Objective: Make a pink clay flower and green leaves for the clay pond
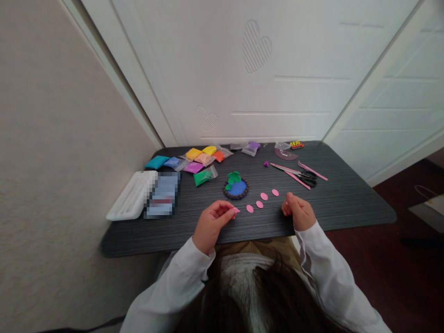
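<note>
Pinched between thumb and fingertips of the left hand, a pink piece, just in from the table's near edge, toward the middle of its length. Laid out in a slanting row to the right, four flat pink ovals, apart from one another and apparently ready-formed. Just beyond, a blue disc ringed by a dark, beaded rim, with green leaf shapes in place on its far left part; judging by the layout, base and greenery well advanced, pink pieces yet to be joined. Over the table's near right part, the right hand, with fingers curled in and thumb closed against them; contents, if any, impossible to tell. Both forearms angled in over the near edge. Farther out, scissors among pink strips toward the right edge, and coloured packets toward the far left corner of the dark table.
</note>
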Available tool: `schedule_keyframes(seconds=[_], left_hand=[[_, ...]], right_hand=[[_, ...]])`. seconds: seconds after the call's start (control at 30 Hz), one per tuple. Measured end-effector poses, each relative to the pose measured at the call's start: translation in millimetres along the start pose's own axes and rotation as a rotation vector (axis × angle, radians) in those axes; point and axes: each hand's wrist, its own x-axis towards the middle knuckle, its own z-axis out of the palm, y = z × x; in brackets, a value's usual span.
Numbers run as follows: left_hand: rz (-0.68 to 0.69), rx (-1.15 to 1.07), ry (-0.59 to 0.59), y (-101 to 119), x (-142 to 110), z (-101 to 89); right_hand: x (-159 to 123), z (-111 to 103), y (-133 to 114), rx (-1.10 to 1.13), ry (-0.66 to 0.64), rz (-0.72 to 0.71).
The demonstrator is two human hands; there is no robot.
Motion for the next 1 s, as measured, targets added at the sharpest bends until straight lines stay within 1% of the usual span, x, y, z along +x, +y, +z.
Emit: schedule_keyframes(seconds=[0.07, 0.13, 0.3, 0.37, 0.47, 0.6, 0.67, 0.83, 1.0], left_hand=[[0.000, -0.001, 0.006, 0.3, -0.1, 0.2], [0.002, 0.002, 0.011, 0.6, -0.3, 0.5], [0.017, 0.017, 0.014, 0.5, -0.4, 1.2], [0.020, 0.025, 0.012, 0.2, -0.3, 0.9], [0.018, 0.025, 0.003, -0.2, -0.1, 0.3], [0.011, 0.023, 0.002, -0.3, -0.1, -0.3], [0.010, 0.026, 0.006, -0.2, -0.1, -0.1], [0.020, 0.027, 0.011, -0.2, -0.4, 0.8], [0.020, 0.022, 0.015, -0.3, -0.5, 1.0]], right_hand=[[-0.6, -0.6, -0.4, -0.021, -0.028, 0.009], [-0.7, -0.9, -1.2, -0.011, -0.030, 0.017], [0.8, 2.7, -2.9, 0.186, -0.004, -0.014], [1.1, 3.6, -3.0, 0.216, -0.012, -0.014], [0.9, 1.9, -2.3, 0.155, -0.036, -0.006], [0.8, -1.7, -0.1, 0.039, 0.020, -0.030], [0.8, -1.5, 0.2, 0.057, 0.043, -0.031], [0.7, 3.9, 0.4, 0.194, 0.019, -0.016], [0.6, 4.4, 1.9, 0.180, -0.058, -0.002]])
